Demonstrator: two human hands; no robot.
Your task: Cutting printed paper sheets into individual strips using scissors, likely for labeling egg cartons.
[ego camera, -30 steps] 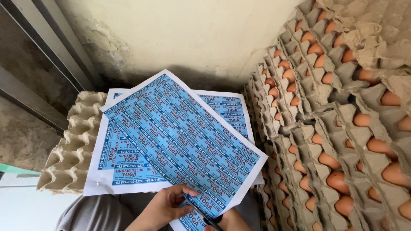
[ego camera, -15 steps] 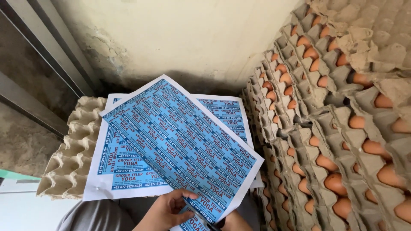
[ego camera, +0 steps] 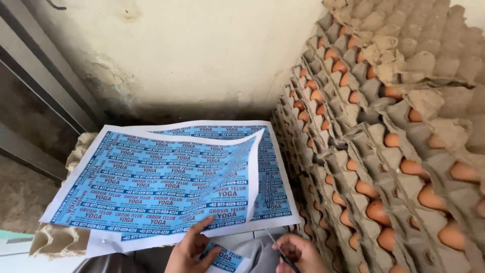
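- Fingers (ego camera: 204, 226) of the left hand (ego camera: 192, 247) are spread and press on the near edge of the top blue-printed white paper sheet (ego camera: 151, 184), the thumb curled below it over a small cut blue label (ego camera: 225, 257) – not clenched, more a flat pinning hold.
- Right hand (ego camera: 298, 253) sits low at the frame's bottom edge, closed around a thin dark tool with a slim metal tip (ego camera: 275, 242); what kind of tool cannot be told.
- That top sheet lies across a stack of grey pulp egg trays (ego camera: 55, 237) just in front of the person, its right side curling upward.
- Beneath it rests a second blue-printed sheet (ego camera: 275, 187), showing at the right and along the far edge.
- To the right, touching close, rise tall stacks of cardboard trays filled with brown eggs (ego camera: 384, 177) – leaning and ragged at the top.
- Behind stands a stained cream plaster wall (ego camera: 202, 55), with a grey metal door frame (ego camera: 45, 86) at the left.
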